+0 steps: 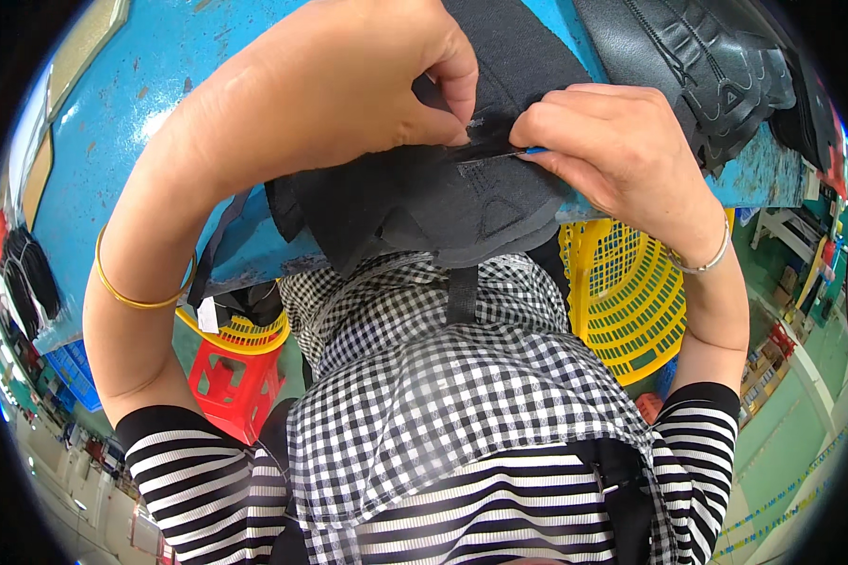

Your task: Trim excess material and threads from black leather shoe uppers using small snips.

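Observation:
A black sewn fabric piece [499, 202] with stitched outlines lies over the table's near edge, several layers deep. Over its middle, my left hand [396, 85] is closed in a pinch, thumb and forefinger together at the fabric. What sits between those fingertips is too small to make out. My right hand [612, 141] is closed on a small, thin metal tool [534, 150] with a blue end. The tool's slim tip points left, touching or just above the fabric near my left fingertips; its exact kind is not clear.
More black stitched pieces [688, 56] lie at the right of the blue table [226, 56]. Below the edge stand a yellow basket [631, 320] on the right and a red stool [231, 386] with another yellow basket [250, 331] on the left. Dark bundled material [28, 273] hangs far left.

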`<action>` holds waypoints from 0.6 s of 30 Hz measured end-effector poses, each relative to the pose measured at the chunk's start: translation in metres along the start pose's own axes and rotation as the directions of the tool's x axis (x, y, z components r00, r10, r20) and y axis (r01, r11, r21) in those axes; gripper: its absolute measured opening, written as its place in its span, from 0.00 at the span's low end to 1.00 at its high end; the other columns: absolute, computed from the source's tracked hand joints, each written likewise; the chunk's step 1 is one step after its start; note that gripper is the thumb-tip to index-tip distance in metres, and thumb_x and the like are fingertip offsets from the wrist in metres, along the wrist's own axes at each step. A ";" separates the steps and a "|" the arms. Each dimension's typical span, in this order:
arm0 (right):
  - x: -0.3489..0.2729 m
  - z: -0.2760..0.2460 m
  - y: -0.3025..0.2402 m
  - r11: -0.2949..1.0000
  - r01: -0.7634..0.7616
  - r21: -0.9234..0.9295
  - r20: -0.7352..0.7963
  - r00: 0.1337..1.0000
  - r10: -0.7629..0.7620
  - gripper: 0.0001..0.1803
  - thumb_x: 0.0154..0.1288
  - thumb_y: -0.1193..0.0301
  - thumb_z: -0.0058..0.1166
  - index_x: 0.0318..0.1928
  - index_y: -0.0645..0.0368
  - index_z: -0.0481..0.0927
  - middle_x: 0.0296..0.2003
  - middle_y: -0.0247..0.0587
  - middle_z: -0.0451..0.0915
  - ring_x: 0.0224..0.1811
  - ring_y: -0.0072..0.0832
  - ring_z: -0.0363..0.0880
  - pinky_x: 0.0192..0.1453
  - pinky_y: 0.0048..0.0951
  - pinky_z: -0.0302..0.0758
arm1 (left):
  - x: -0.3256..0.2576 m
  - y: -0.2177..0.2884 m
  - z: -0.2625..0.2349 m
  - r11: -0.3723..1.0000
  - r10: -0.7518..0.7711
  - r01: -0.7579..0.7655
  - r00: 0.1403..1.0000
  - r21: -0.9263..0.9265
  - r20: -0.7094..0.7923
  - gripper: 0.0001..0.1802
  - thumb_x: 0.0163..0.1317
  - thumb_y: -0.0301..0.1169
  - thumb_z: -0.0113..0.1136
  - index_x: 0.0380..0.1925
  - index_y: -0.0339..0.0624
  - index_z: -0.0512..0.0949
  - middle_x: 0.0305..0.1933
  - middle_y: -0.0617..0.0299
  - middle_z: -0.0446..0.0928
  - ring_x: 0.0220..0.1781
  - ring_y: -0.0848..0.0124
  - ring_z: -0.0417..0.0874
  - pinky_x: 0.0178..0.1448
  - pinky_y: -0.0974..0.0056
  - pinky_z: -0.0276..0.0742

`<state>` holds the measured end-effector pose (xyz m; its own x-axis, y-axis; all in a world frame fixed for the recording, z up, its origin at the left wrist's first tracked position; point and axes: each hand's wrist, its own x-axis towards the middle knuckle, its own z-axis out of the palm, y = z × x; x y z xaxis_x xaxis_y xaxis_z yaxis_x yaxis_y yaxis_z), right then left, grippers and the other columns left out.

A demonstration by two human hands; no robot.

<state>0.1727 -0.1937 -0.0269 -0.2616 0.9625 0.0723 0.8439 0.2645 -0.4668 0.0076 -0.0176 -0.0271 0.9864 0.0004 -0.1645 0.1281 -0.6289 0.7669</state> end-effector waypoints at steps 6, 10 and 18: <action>0.011 -0.008 0.008 0.997 0.074 0.020 0.106 0.991 -0.075 0.09 0.53 0.75 0.63 0.34 0.58 0.76 0.27 0.38 0.77 0.30 0.39 0.79 0.32 0.36 0.74 | -0.012 0.002 -0.008 0.959 -0.065 0.096 0.990 0.265 -0.123 0.11 0.53 0.31 0.70 0.27 0.35 0.80 0.24 0.52 0.77 0.25 0.62 0.76 0.33 0.61 0.70; 0.019 -0.006 0.002 0.998 0.026 -0.053 0.054 0.998 -0.023 0.09 0.55 0.75 0.63 0.35 0.56 0.76 0.27 0.39 0.77 0.30 0.40 0.79 0.32 0.36 0.74 | -0.014 -0.011 -0.012 0.989 -0.012 0.026 0.995 0.146 -0.094 0.11 0.58 0.32 0.67 0.28 0.34 0.78 0.22 0.53 0.72 0.24 0.64 0.71 0.32 0.63 0.67; 0.032 -0.015 -0.010 0.992 -0.080 -0.093 0.004 0.997 0.081 0.11 0.61 0.67 0.62 0.40 0.55 0.76 0.30 0.39 0.79 0.31 0.41 0.80 0.33 0.36 0.74 | -0.016 -0.010 -0.016 0.987 -0.009 0.018 0.998 0.162 -0.058 0.10 0.61 0.30 0.63 0.33 0.34 0.77 0.22 0.55 0.70 0.24 0.67 0.68 0.31 0.63 0.66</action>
<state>0.1634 -0.1647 -0.0065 -0.1946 0.9804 0.0311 0.9019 0.1913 -0.3873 -0.0079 0.0012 -0.0216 0.9895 0.0512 -0.1353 0.1279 -0.7461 0.6534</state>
